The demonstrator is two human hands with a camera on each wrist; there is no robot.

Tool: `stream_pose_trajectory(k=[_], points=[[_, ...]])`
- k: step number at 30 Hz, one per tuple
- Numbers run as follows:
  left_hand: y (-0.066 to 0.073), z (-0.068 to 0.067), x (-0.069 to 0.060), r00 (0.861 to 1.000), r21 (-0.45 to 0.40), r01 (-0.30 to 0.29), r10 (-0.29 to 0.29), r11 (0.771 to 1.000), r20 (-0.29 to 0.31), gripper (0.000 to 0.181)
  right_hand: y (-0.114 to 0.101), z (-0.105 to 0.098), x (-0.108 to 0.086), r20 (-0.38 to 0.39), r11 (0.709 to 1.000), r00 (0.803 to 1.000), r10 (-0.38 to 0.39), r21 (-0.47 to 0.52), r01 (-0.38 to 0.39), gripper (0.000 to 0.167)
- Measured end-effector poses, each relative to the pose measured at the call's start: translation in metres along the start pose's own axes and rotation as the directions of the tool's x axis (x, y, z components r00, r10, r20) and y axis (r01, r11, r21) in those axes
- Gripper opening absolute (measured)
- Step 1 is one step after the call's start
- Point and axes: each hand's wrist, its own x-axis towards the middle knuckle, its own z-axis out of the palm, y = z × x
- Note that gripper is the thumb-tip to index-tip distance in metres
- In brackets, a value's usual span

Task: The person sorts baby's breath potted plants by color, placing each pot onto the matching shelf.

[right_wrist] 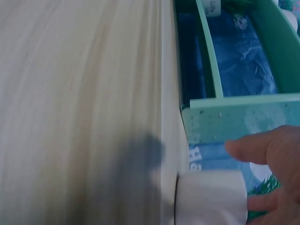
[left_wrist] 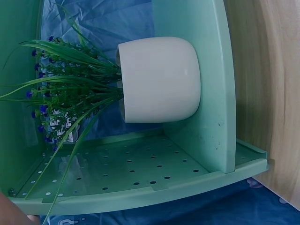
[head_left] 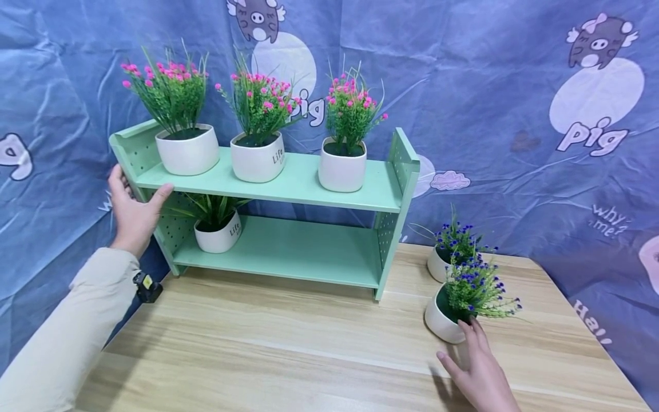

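Note:
My left hand (head_left: 135, 214) grips the left side panel of a green two-tier shelf (head_left: 304, 246), thumb at the upper tier's front edge. In the left wrist view, only part of that hand (left_wrist: 14, 211) shows, at the panel's edge. My right hand (head_left: 479, 366) reaches to a white pot (head_left: 444, 320) with blue flowers on the table; its fingertips are at the rim and the thumb stands apart. In the right wrist view, the fingers lie partly hidden beyond the pot (right_wrist: 211, 199). Another white pot (head_left: 437, 266) with blue flowers stands just behind.
Pink-flowered white pots stand on the upper tier: left (head_left: 187, 151), middle (head_left: 257, 159) and right (head_left: 342, 167). A leafy pot (head_left: 218, 234) sits at the lower tier's left end; blue flowers show in the left wrist view. A blue printed cloth (head_left: 489, 114) hangs behind the wooden table (head_left: 288, 349).

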Motion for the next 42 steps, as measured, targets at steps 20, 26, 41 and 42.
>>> stream_pose_trajectory(k=[20,26,41,42], points=[[0.001,-0.003,0.002,1.0,-0.015,-0.007,0.007,1.0,-0.001,0.081,0.018,-0.006,0.01,0.066,0.899,0.994,0.086,0.426,-0.106,0.088],[0.0,-0.003,0.002,1.0,-0.02,-0.018,0.018,1.0,-0.011,0.082,0.012,-0.003,0.016,0.137,0.846,0.972,0.191,0.479,-0.234,0.102],[0.008,0.0,-0.004,1.0,0.008,0.018,-0.018,1.0,0.002,0.084,0.006,0.018,0.031,0.035,0.844,0.951,0.308,0.452,-0.29,0.106],[0.011,0.0,-0.006,1.0,0.008,0.017,-0.017,1.0,0.002,0.084,0.006,0.019,0.032,0.026,0.843,0.95,0.312,0.454,-0.289,0.107]])
